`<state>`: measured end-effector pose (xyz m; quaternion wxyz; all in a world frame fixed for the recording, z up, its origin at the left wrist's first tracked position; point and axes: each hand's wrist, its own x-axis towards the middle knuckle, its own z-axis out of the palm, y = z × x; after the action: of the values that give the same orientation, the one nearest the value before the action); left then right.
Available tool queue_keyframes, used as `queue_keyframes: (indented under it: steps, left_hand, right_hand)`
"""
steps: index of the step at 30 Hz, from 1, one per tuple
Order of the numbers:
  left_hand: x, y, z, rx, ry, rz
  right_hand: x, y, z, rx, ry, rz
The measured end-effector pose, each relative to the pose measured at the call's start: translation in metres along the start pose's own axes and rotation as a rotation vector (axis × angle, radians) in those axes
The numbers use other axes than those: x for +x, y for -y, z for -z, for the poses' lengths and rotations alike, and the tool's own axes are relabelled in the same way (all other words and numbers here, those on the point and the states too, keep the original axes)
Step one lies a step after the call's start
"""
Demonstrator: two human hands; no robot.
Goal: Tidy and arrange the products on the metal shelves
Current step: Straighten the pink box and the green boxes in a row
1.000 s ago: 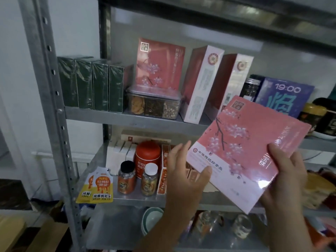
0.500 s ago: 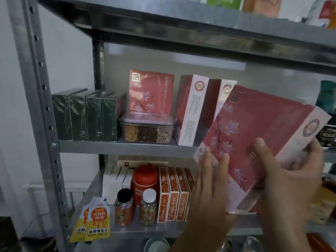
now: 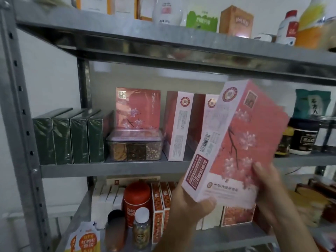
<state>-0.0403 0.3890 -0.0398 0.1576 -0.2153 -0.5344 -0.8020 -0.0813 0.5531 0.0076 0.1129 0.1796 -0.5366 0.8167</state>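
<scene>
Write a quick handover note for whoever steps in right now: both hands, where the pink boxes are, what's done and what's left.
Left hand: grips the lower left corner of the pink blossom box.
Right hand: holds its lower right edge.
The box is tilted in the air in front of the middle shelf.
Done: two matching boxes stand upright side by side on that shelf, narrow sides out.
Left: the held box is not yet shelved; it probably belongs upright just to the right of that pair.
</scene>
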Motion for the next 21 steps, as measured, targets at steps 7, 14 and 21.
queue_keyframes:
  steps: [7,14,21]
  left_hand:
    - [0.009,-0.011,0.003,-0.05,0.087,0.105]
    - [0.067,-0.038,0.025,0.623,-0.257,-0.317]
    - [0.155,-0.091,0.036,1.306,-0.083,-0.569]
  right_hand:
    - [-0.004,-0.012,-0.003,0.095,-0.199,0.131]
    - [-0.009,-0.012,-0.041,-0.249,-0.515,0.465]
    - [0.001,-0.034,-0.057,-0.409,-0.607,0.504]
